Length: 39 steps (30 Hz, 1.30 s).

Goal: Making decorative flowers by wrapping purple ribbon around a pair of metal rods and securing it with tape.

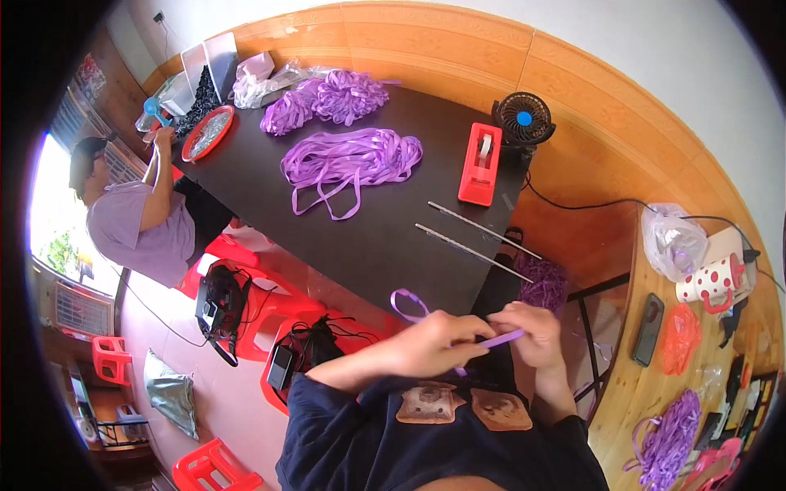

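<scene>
pinching a purple ribbon between thumb and fingers of the left hand, drawn narrow; holding the same ribbon in the right hand, though cannot tell the exact set of the fingertips there. held low, by the near edge of the dark bench, with a loop standing out beyond the left hand. keep flat and lightly taut between both hands, smoothing out any twist by thumb; hold the loop clear of the thin rods.
</scene>
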Each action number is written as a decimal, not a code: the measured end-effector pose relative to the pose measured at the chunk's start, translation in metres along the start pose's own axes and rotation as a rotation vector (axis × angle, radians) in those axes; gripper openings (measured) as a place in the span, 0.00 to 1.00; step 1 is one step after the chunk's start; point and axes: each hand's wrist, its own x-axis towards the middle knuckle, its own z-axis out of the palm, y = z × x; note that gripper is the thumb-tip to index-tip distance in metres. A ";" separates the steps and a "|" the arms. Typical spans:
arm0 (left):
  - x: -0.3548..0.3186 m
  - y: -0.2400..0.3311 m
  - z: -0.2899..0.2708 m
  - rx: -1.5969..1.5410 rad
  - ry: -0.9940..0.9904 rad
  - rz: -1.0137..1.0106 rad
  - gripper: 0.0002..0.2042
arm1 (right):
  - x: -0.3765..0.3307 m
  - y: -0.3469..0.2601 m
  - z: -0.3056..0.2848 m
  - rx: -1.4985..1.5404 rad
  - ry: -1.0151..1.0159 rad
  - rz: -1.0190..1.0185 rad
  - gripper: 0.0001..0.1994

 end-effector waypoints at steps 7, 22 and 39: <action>0.007 -0.016 -0.048 -0.570 -0.386 0.056 0.07 | -0.043 0.001 -0.058 0.279 0.683 0.261 0.12; 0.065 -0.016 0.003 -0.534 -0.022 -0.119 0.06 | -0.049 0.003 -0.013 0.176 0.390 0.445 0.30; 0.048 -0.020 -0.001 -0.514 -0.078 -0.269 0.08 | 0.004 -0.015 -0.025 -0.830 0.405 -0.279 0.10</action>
